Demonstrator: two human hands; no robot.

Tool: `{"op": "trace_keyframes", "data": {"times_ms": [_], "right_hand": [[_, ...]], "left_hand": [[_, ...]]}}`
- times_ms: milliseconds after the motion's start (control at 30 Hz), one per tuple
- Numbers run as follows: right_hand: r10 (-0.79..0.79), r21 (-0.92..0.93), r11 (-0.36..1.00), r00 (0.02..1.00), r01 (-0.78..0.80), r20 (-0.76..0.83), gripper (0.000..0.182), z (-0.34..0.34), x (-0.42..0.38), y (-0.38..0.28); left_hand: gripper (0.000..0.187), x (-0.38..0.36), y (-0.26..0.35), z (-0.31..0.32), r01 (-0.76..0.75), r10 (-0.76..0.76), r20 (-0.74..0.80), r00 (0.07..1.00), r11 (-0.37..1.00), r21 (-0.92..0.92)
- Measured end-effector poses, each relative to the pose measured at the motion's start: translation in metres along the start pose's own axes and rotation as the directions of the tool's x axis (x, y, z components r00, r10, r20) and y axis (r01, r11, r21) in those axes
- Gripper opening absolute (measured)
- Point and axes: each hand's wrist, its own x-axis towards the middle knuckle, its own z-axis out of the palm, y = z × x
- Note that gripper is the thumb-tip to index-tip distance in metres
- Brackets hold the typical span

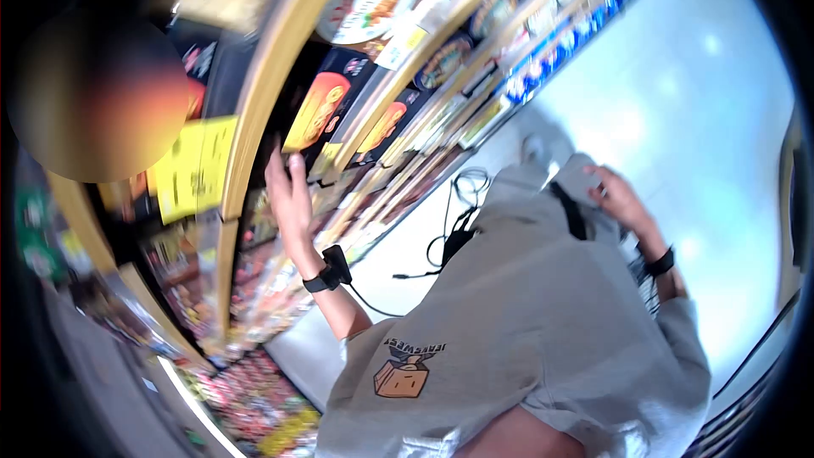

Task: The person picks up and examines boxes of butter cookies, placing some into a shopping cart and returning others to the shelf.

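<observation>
My left hand [291, 199] reaches to the shelf with its fingers stretched out and nothing held in them. Its fingertips are right at the lower end of a black box [318, 110] with an orange and yellow picture. Part of those fingers overlaps the dark gap beside the wooden shelf edge [270, 76]. My right hand [621, 197] hangs at my side over the floor, fingers loosely bent and apart, next to the grey cloth of my clothes [543, 288]. Black bands sit on both wrists, a small device on the left one.
Shelves of packed goods run diagonally along the left, with a round-lidded tub [369, 0] and a second black box [388, 127]. A yellow price sign [197, 168] hangs at the left. Black cables [441, 237] dangle before the pale floor [704, 102]. A blurred round shape [102, 102] covers the upper left.
</observation>
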Motion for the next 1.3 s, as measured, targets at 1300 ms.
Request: {"op": "trace_keyframes", "data": {"times_ms": [1300], "right_hand": [[0.583,-0.549,0.414,0.252,0.726,0.772,0.026,0.185,-0.081,-0.131]], "left_hand": [[0.061,-0.966,0.226,0.540,-0.069,-0.060,0.233,-0.971,-0.858,-0.508]]}}
